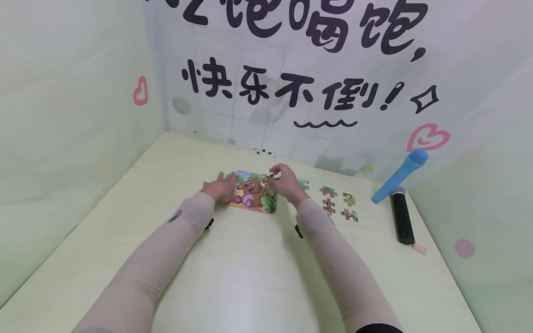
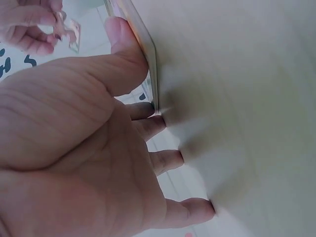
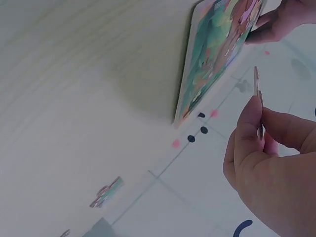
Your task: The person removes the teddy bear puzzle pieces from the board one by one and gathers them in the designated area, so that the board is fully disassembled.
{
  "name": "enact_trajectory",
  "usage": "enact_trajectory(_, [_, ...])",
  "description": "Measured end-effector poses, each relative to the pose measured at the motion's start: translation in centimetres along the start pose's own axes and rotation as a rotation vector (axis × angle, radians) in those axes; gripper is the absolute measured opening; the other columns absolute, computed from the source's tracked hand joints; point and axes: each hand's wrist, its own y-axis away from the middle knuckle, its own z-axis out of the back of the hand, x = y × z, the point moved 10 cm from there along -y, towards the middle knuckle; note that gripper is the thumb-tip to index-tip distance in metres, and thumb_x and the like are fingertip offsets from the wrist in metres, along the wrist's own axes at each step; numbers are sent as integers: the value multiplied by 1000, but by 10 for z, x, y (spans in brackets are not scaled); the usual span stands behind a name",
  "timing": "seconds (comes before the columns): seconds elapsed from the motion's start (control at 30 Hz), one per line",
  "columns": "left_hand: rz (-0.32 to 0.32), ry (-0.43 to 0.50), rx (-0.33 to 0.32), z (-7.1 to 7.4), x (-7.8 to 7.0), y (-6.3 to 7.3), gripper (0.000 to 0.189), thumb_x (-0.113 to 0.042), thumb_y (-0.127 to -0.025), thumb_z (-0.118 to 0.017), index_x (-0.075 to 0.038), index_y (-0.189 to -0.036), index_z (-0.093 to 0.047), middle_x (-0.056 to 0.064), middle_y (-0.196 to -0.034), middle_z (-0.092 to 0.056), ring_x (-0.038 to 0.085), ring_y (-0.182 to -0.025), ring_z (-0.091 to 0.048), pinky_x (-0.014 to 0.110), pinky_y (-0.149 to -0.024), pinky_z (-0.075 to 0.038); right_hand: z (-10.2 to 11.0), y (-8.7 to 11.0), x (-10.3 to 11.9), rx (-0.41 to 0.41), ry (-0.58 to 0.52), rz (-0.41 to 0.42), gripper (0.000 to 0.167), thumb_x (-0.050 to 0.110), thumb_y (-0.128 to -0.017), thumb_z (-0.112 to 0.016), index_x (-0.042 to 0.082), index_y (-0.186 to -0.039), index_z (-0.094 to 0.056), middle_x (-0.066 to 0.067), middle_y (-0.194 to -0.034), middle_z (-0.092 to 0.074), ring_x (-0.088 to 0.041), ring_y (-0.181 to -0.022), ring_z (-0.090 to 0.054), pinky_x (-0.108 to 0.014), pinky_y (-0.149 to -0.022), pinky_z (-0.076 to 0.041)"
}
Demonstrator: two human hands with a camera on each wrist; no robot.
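Note:
A picture puzzle of a brown bear lies in its flat tray on the table. My left hand rests at its left side. In the left wrist view the thumb lies on the tray edge, with the other fingers spread and their tips on the table. Above the puzzle's upper right corner, my right hand pinches a jigsaw piece between thumb and fingers, holding it edge-on to the right wrist camera. The piece is off the puzzle surface.
Several loose jigsaw pieces lie right of the puzzle, one piece just beyond the right hand. Farther right are a blue microphone-shaped object and a black microphone. A printed wall sheet borders the table's back.

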Motion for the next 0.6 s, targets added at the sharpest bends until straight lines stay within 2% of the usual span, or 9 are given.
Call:
enact_trajectory(0.2, [11, -3, 5, -2, 1, -3, 87, -37, -103, -56, -10, -164, 1, 8, -171, 7, 38, -154, 12, 78, -113, -5, 25, 6, -13, -17, 3, -8, 42, -5, -94, -64, -7, -134, -50, -16, -121, -49, -30, -104, -62, -36, -88, -59])
enact_trajectory(0.47, [26, 12, 23, -4, 3, -8, 85, -35, -104, -54, -11, -164, 2, 7, -171, 9, 36, -154, 14, 77, -113, -2, 55, 13, -41, -50, -47, -81, 41, -7, -95, -64, -10, -133, -50, -17, -121, -49, -18, -85, -61, -36, -93, -58])
enact_trajectory(0.6, [25, 13, 23, -4, 2, -7, 84, -34, -105, -53, -10, -164, 2, 8, -170, 9, 37, -153, 14, 77, -113, -2, 63, 16, -54, -51, -81, -117, 40, -10, -95, -62, -12, -133, -48, -18, -120, -48, -18, -87, -59, -38, -95, -57])
